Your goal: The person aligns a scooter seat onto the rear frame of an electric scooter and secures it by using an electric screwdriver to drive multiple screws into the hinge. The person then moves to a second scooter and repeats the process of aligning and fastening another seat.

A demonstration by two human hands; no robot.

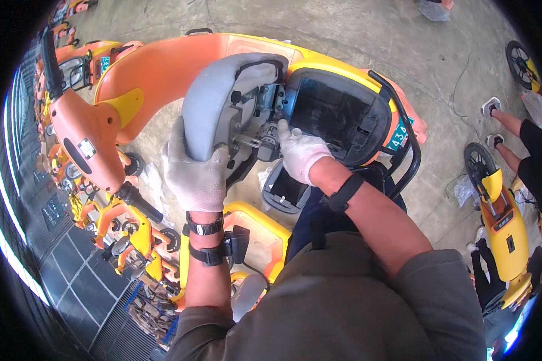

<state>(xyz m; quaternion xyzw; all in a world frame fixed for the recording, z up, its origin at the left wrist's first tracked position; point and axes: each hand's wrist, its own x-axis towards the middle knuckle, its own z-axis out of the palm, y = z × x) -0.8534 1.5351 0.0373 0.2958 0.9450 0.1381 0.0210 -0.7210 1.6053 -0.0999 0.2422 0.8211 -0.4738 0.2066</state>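
Observation:
A grey seat (205,99) is tipped up on an orange and yellow electric scooter (162,63), so its underside with metal brackets shows. My left hand (194,174), in a white glove, grips the seat's near edge with thumb and fingers on either side. My right hand (300,150), gloved too, has its fingers closed at a dark cylindrical part (267,144) under the seat. Some of those fingertips are hidden. A metal hinge plate (281,99) lies just beyond. To the right is an uncovered black compartment (334,114) in the scooter's rear.
A black rear rack bar (411,150) curves around the scooter's back. The handlebar grip (140,201) points toward me at left. Below my hands stand a dark lid-like panel (285,189) and a yellow-orange frame (256,225). More scooters line the left; another scooter (504,234) and people's legs are at right.

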